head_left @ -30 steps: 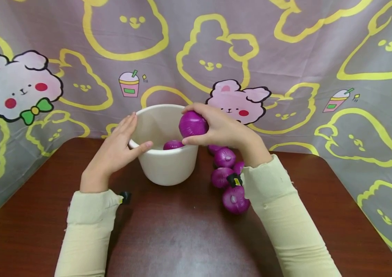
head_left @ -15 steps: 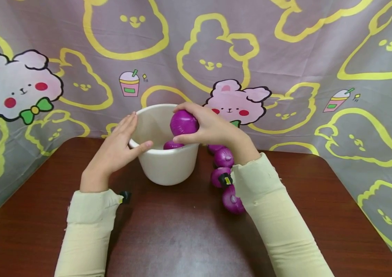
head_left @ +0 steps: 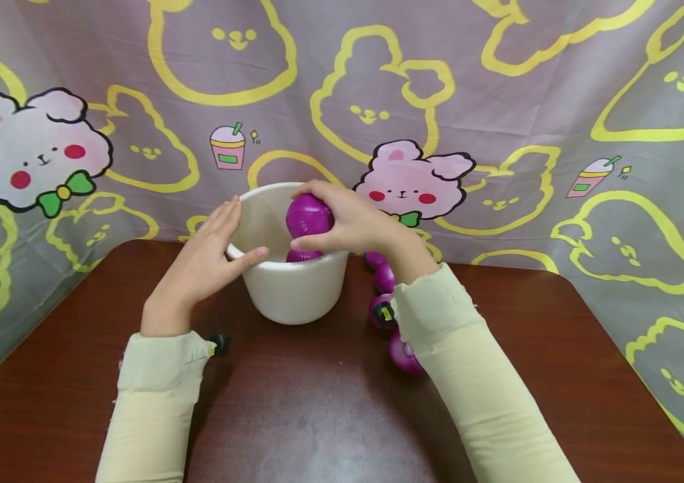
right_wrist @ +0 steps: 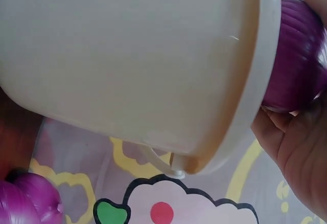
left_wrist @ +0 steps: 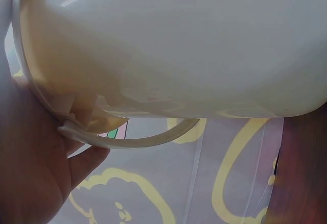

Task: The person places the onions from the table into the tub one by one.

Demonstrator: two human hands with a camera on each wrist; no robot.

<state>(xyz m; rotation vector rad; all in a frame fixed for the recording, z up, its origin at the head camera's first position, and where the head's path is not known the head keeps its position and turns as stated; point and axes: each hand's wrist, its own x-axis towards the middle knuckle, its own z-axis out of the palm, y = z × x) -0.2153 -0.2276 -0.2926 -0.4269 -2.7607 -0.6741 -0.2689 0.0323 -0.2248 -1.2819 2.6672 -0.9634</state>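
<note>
My right grip [head_left: 356,225] holds a purple onion [head_left: 310,216], with my thumb on one side and my fingers on the other. The purple onion is up at the mouth of the white bucket [head_left: 293,295], closer to the right side. My left grip [head_left: 199,265] holds the bucket by its left edge, and that thumb goes over the front of the rim. A second onion [head_left: 303,256] is inside the bucket, under the one I hold. I can't tell if the two touch. The bucket stands upright on the brown counter [head_left: 293,402]. Its thin handle [left_wrist: 133,143] is just beside my left fingers. On the right of the bucket is a row of onions [head_left: 405,355], and my right sleeve [head_left: 468,362] hides some of it. Behind it all hangs a gray cloth [head_left: 499,100] with yellow shapes and bunnies.
</note>
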